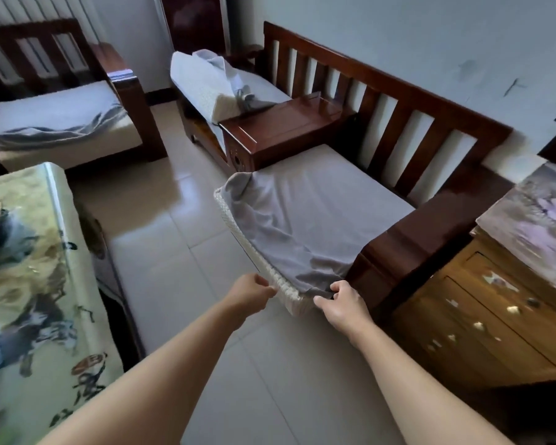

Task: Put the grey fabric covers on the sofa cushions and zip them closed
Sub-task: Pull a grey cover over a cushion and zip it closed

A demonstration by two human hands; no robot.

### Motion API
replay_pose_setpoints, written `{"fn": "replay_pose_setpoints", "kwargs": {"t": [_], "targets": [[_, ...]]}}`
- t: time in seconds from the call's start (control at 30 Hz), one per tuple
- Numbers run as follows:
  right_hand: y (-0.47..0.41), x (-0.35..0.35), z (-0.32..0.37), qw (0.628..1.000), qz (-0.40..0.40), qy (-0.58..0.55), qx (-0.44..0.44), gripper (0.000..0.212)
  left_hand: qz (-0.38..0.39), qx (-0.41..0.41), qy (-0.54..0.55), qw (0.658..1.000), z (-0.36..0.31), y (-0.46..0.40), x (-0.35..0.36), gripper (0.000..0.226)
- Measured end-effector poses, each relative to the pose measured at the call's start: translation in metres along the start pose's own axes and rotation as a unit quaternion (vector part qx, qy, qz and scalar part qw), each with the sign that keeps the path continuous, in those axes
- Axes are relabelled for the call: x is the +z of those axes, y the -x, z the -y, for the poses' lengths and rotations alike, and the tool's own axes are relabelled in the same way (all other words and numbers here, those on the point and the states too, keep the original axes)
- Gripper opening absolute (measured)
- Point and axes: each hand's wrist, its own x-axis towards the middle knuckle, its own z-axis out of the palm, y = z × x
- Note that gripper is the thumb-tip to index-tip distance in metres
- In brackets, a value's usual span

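Pale floor tiles [187, 248] and a dark slatted wooden sofa frame [398, 101] lie beyond both hands, which pinch the near corner of the white foam seat cushion [238, 229]: left hand [252, 292] on its edge, right hand [341, 305] gripping the loose grey fabric cover [305, 216]. Drawing that hem evenly over the bare edge seems best; the zip probably sits underneath, unseen. Just right of the right hand, the sofa's armrest [430, 226] and a light wooden cabinet [482, 313] crowd the corner.

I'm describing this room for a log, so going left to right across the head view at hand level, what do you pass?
Patterned table cover → left hand → white cushion edge under the grey cover → right hand → yellowish wooden cabinet.
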Motion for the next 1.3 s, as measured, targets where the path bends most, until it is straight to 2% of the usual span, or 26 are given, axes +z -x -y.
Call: {"fn": "replay_pose_setpoints", "kwargs": {"t": [0.17, 0.27, 0.37, 0.53, 0.6, 0.67, 0.8, 0.9, 0.97, 1.07, 1.13, 1.17, 1.2, 1.3], "targets": [[-0.080, 0.019, 0.005, 0.999, 0.021, 0.022, 0.019, 0.048, 0.020, -0.031, -0.009, 0.999, -0.007, -0.080, 0.007, 0.023], [-0.131, 0.031, -0.002, 0.998, 0.036, 0.045, 0.018, 0.043, 0.021, -0.051, -0.005, 0.998, -0.006, -0.127, 0.019, 0.003], [-0.174, 0.048, -0.015, 0.997, 0.042, 0.062, 0.028, 0.042, 0.033, -0.073, -0.005, 0.997, 0.008, -0.178, 0.039, 0.021], [-0.225, 0.081, -0.039, 0.995, 0.054, 0.078, 0.042, 0.046, 0.050, -0.095, -0.004, 0.994, 0.035, -0.245, 0.069, 0.015], [-0.240, 0.097, -0.049, 0.994, 0.055, 0.085, 0.050, 0.048, 0.060, -0.093, 0.001, 0.994, 0.046, -0.268, 0.079, 0.019], [-0.252, 0.113, -0.059, 0.994, 0.042, 0.090, 0.049, 0.048, 0.067, -0.095, 0.005, 0.993, 0.058, -0.293, 0.090, 0.005], [-0.279, 0.152, -0.088, 0.993, -0.016, 0.112, 0.035, 0.046, 0.075, -0.108, 0.074, 0.988, 0.089, -0.343, 0.121, 0.029], [-0.301, 0.181, -0.110, 0.985, -0.079, 0.152, -0.003, 0.049, 0.061, -0.125, 0.161, 0.977, 0.105, -0.371, 0.144, 0.025], [-0.316, 0.198, -0.121, 0.978, -0.115, 0.171, -0.033, 0.049, 0.037, -0.135, 0.234, 0.962, 0.114, -0.391, 0.156, 0.015], [-0.339, 0.219, -0.133, 0.960, -0.209, 0.175, -0.066, 0.040, 0.014, -0.155, 0.373, 0.915, 0.120, -0.417, 0.169, 0.005], [-0.353, 0.223, -0.138, 0.951, -0.248, 0.141, -0.116, 0.020, 0.062, -0.145, 0.444, 0.882, 0.117, -0.426, 0.175, 0.017], [-0.356, 0.222, -0.139, 0.950, -0.254, 0.114, -0.144, 0.008, 0.087, -0.138, 0.468, 0.868, 0.114, -0.427, 0.177, 0.019], [-0.357, 0.219, -0.138, 0.950, -0.254, 0.088, -0.156, 0.004, 0.105, -0.134, 0.486, 0.857, 0.112, -0.428, 0.180, 0.016], [-0.353, 0.210, -0.140, 0.954, -0.256, 0.028, -0.153, 0.023, 0.134, -0.137, 0.543, 0.817, 0.107, -0.423, 0.186, 0.015]]}}
